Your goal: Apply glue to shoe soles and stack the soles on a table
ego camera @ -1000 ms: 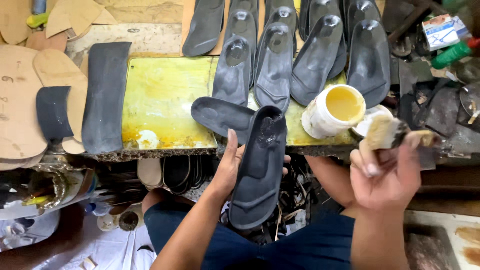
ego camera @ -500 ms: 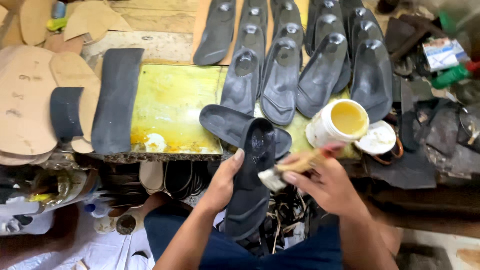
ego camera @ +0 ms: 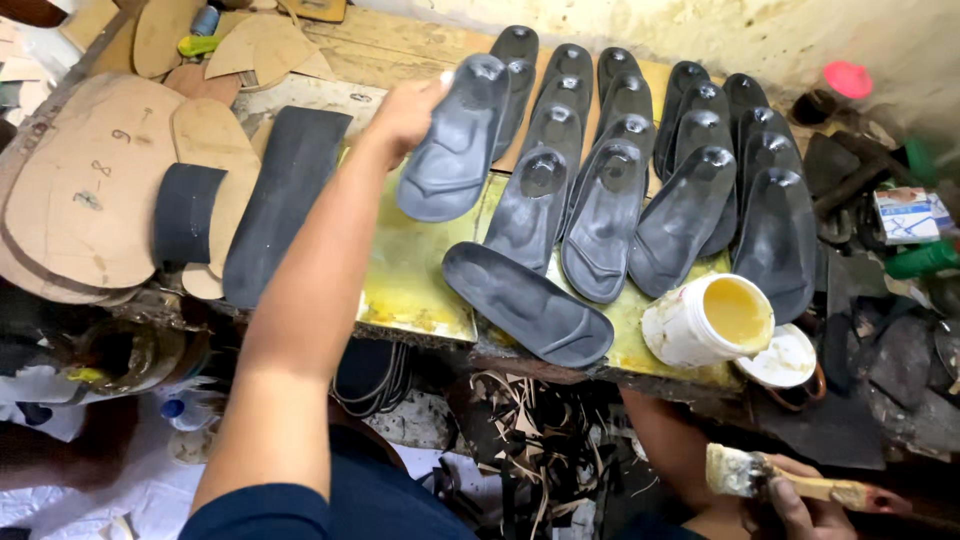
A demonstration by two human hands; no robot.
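Observation:
My left hand (ego camera: 405, 112) is stretched out over the bench and grips a dark grey shoe insole (ego camera: 455, 140) by its far end, just above the left end of a row of several similar insoles (ego camera: 610, 200). One more insole (ego camera: 525, 303) lies flat across the glue-stained yellow board (ego camera: 415, 270) in front. My right hand (ego camera: 800, 500) is low at the bottom right, below the bench edge, and holds a glue brush (ego camera: 745, 473) with pale bristles. A white tub of yellow glue (ego camera: 710, 318) stands tilted near the bench's front edge.
Tan cardboard patterns (ego camera: 80, 190) and black rubber strips (ego camera: 285, 200) lie at the left. The tub's lid (ego camera: 785, 358) rests beside it. Boxes, a green bottle (ego camera: 920, 260) and scraps crowd the right side. Leather offcuts (ego camera: 520, 440) litter the floor below.
My left hand has carried the insole from my lap up to the left end of the row. My right hand with the brush has dropped away to the lower right.

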